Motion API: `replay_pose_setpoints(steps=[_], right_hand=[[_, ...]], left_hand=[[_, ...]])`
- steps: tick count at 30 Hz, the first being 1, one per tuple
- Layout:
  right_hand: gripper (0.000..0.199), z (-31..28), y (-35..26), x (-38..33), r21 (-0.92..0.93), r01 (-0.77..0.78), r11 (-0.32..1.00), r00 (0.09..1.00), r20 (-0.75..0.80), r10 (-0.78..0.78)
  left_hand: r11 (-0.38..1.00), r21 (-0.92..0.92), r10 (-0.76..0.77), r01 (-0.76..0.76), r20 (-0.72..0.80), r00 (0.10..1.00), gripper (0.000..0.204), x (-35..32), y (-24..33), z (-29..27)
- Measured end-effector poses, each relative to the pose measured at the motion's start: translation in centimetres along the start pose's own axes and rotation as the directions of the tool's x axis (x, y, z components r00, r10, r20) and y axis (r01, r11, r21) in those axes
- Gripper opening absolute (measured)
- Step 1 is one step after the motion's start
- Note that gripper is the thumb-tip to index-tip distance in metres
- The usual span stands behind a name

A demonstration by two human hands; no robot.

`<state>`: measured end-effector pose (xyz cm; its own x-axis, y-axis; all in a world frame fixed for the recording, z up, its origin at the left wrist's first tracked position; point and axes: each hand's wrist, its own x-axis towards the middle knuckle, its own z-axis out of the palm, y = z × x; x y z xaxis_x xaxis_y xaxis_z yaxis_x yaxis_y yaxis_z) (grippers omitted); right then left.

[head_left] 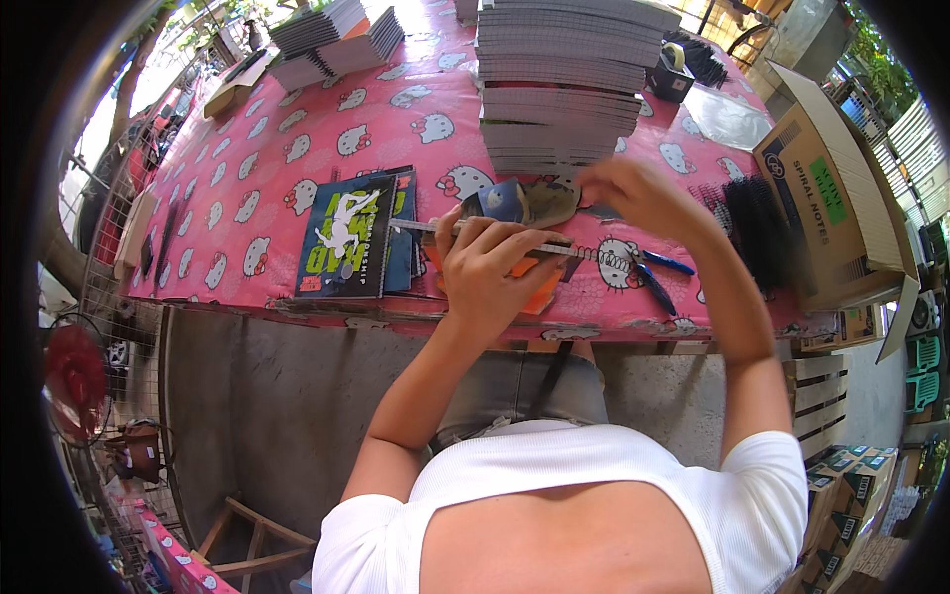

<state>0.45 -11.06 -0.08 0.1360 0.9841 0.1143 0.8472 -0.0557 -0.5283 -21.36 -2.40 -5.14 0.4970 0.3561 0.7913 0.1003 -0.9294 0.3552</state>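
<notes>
My left hand (487,269) grips a notebook (547,247) held on edge near the table's front, fingers over its top. A dark wire coil (606,259) juts out from the notebook's right end. My right hand (633,196) is raised to the right, beside the foot of the tall stack; motion smears its fingers, so what they hold, if anything, cannot be made out. Behind the notebook lies a dark blue and olive printed cover (524,202). Blue-handled pliers (655,277) lie open right of the coil. Left of my left hand rest dark spiral notebooks (346,238).
A tall stack of notebooks (564,89) stands at the back middle, with more notebooks (336,45) back left. Black coils (749,233) lie beside an open cardboard box (836,198) at right. A tape dispenser (671,74) sits behind. The pink tablecloth (228,238) covers the table.
</notes>
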Motion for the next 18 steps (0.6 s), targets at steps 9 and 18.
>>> replay_pose_setpoints(steps=[9, 18], right_hand=[[0.031, 9.0, 4.0, 4.2, -0.35, 0.004, 0.937, 0.999, 0.049, 0.014], [0.036, 2.8, 4.7, -2.1, 0.358, 0.006, 0.934, 0.99, -0.136, 0.046]], left_hand=[[0.998, 0.019, -0.063, 0.064, -0.033, 0.997, 0.038, 0.3, -0.7, -0.5], [0.997, -0.061, -0.051, 0.049, -0.043, 0.998, 0.035, 0.8, -1.1, 0.0]])
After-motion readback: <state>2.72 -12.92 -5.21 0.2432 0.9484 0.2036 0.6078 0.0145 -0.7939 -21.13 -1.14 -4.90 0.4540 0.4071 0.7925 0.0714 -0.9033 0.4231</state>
